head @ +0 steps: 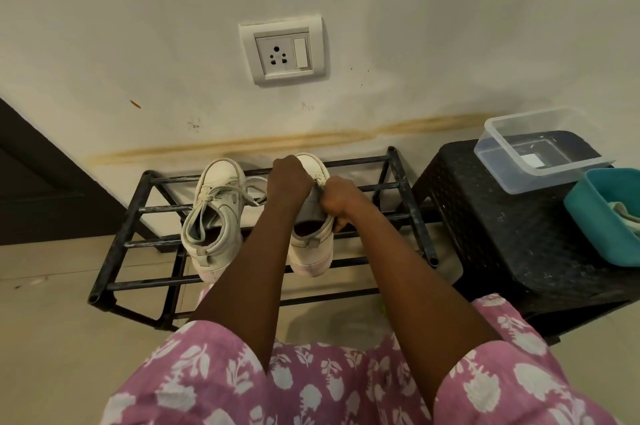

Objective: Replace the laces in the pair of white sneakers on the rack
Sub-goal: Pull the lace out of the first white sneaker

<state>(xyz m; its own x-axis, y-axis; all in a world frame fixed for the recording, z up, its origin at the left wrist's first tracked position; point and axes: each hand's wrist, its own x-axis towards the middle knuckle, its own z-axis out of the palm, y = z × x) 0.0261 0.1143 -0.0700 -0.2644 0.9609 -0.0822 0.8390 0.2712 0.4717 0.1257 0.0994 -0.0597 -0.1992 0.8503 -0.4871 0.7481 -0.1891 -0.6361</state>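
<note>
Right sneaker [310,253], white, stood on the top bars of the black metal rack [114,253], toe to the wall, directly under both hands. Left hand [289,182] lay over its lacing area, fingers curled down onto the upper and gripping it. Right hand [337,199] touched the left hand, fingers curled closed against the grey tongue [313,208] and the shoe's side; whether it pinched a lace could not be told. Left sneaker [214,213], white, stood on the same rack just beside the left hand, on its outer side, its lace [239,191] threaded and knotted. Black perforated stool [502,224] stood near the right hand, on its outer side, carrying a clear plastic container [498,154] and a teal tub [595,217]. Wall socket [282,54] was mounted well beyond the hands. Pink floral garment [311,386] lay below the forearms.
</note>
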